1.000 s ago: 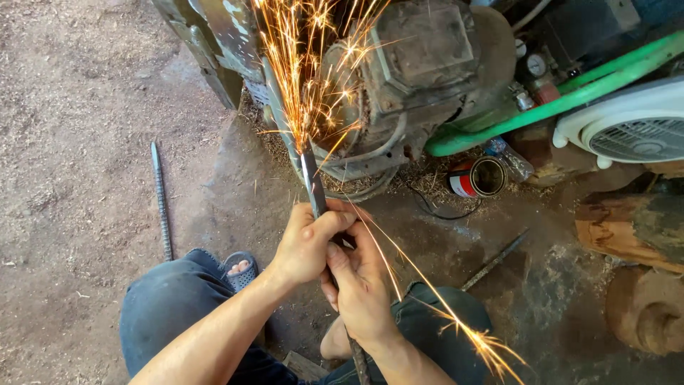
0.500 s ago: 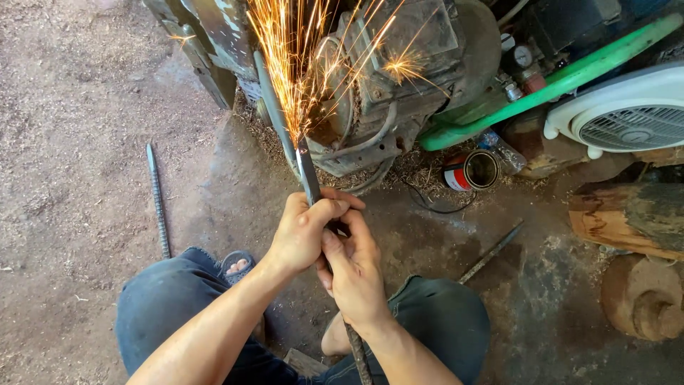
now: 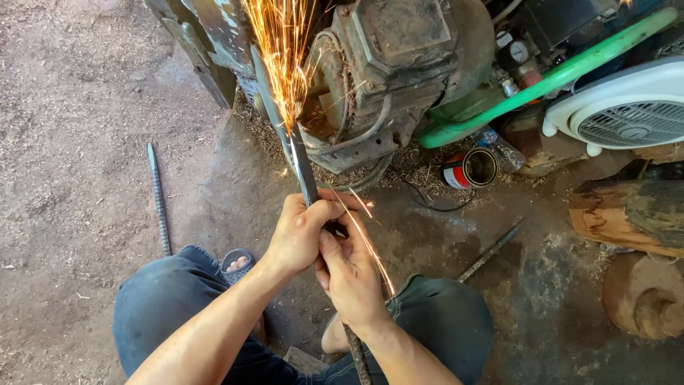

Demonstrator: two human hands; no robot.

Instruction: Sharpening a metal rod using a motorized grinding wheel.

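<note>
While sparks [image 3: 281,64] fly, left hand [image 3: 303,232] clamped on metal rod [image 3: 303,171], right hand [image 3: 353,274] gripping it too

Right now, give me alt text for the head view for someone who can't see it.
Both hands, left and right, grip a metal rod pressed against a grinder, throwing orange sparks. The person crouches on a dirt floor; a rebar, a can and a fan lie nearby.

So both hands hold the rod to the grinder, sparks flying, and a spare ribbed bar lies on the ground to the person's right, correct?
Not quite. The head view shows the ribbed bar lying on the person's left. The rest holds: both hands, left and right, hold the rod to the grinder, sparks flying.
</note>
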